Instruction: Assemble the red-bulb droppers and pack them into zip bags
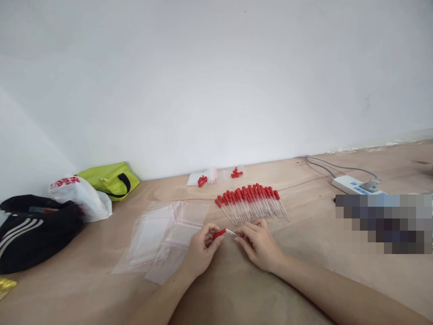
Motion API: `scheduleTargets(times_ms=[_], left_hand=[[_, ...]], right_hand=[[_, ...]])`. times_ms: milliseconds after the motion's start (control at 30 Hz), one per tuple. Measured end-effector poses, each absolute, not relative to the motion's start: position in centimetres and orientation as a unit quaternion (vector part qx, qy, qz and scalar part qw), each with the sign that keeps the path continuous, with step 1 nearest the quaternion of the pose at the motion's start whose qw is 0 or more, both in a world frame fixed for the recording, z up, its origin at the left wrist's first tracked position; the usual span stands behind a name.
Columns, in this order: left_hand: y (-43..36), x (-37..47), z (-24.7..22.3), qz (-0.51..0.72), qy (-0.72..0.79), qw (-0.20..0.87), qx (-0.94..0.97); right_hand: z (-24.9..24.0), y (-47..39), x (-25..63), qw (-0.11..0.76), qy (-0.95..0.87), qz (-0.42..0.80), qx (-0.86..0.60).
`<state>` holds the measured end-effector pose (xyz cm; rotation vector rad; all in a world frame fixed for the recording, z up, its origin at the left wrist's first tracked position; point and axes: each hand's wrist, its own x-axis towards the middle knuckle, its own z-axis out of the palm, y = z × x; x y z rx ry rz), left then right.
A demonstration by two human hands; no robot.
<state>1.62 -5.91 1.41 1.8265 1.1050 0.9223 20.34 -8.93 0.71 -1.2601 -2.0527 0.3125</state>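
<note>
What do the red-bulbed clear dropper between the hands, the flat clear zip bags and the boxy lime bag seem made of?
Red-bulbed clear dropper: the smooth, opaque bulb looks like rubber or soft plastic; the transparent, glinting tube could be glass or plastic. Flat clear zip bags: thin, glossy plastic film; layers show through. Boxy lime bag: probably synthetic fabric, slightly shiny, softly creased.

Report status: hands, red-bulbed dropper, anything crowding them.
Left hand holding red bulb; right hand at clear tube. Other droppers just beyond; plastic bags beside left hand.
</note>
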Motion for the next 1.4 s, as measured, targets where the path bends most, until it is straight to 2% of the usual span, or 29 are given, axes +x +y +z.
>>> scheduleTargets(times_ms=[367, 567, 867, 1267, 1400], left_hand=[[-6.0, 1.5, 2.0, 0.353, 0.371, 0.243, 0.824], [-6.4, 1.6, 2.2, 0.331, 0.345, 0.234, 0.847], [-6.7, 1.9, 2.4, 0.304, 0.346, 0.170, 0.871], [-6.6, 2.2, 2.1, 0.275, 0.312, 0.124, 0.901], [-5.7, 1.6, 2.7, 0.290, 0.319, 0.161, 0.888]], right_hand=[[0.4, -8.2, 20.6, 0.367, -0.823, 0.104, -0.420], [0.0, -7.5, 21.1, 0.399, -0.830, 0.072, -0.382], [0.2, -7.9, 20.7, 0.375, -0.842, 0.010, -0.388], [0.4, -8.5, 19.9, 0.350, -0.844, 0.055, -0.404], [0.8, -8.2, 20.1, 0.331, -0.846, 0.047, -0.416]])
